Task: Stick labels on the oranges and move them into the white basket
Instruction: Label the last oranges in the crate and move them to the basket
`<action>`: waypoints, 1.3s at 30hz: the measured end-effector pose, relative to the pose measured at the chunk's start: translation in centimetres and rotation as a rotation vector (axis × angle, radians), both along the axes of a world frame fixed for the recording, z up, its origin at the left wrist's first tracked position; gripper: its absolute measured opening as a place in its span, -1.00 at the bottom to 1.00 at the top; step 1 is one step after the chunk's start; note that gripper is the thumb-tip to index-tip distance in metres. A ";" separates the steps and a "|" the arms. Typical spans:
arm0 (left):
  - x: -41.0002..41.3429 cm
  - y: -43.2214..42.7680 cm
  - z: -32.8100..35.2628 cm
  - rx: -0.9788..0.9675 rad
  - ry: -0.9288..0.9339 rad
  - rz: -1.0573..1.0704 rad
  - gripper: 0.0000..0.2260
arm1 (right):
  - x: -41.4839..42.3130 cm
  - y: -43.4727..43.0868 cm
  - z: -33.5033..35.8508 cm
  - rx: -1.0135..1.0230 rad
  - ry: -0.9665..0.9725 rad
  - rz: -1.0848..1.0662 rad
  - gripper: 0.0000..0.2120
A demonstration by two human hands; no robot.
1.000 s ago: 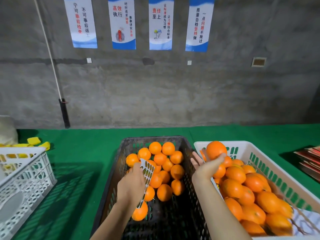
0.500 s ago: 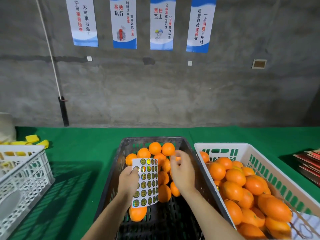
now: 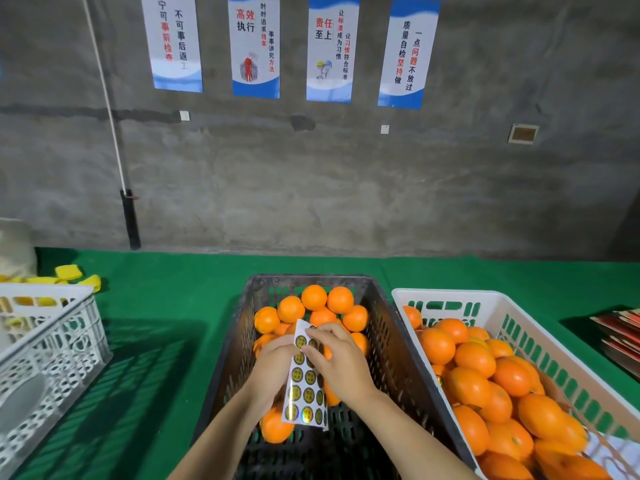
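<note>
The right hand, which 1 second ago was letting an orange go over the white basket, has come back over the dark crate and now curls its fingertips onto the upper part of the label sheet. It looks to be pinching at a round sticker near the top edge, though whether a label is already lifted cannot be told. The left hand grips the sheet from its left side and holds it upright above the fruit, as it did half a second ago. Judging by this, 1 more orange has been delivered and the next cycle is starting: peel a label, then pick a fruit.

The unlabelled oranges sit heaped toward the far end of the crate, with 1 more lying near the wrists; much of the crate floor is bare. The labelled oranges fill the white basket just to the right, piled close to its rim.

Both containers stand on a green-covered table. A white lattice crate sits at the left with yellow sponges behind it, and a stack of red booklets lies at the far right. Behind runs a rough grey concrete wall carrying 4 blue-and-white posters.
</note>
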State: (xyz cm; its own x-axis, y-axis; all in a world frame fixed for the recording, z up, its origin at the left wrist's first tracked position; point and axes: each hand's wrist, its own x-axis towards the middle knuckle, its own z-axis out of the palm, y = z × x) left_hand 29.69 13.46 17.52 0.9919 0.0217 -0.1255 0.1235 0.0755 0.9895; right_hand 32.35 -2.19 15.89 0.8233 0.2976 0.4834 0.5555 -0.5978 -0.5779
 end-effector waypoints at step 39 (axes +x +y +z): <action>0.4 0.0 -0.6 0.331 -0.051 0.127 -0.68 | -1.0 1.6 -0.8 -0.049 -0.144 -0.029 -0.79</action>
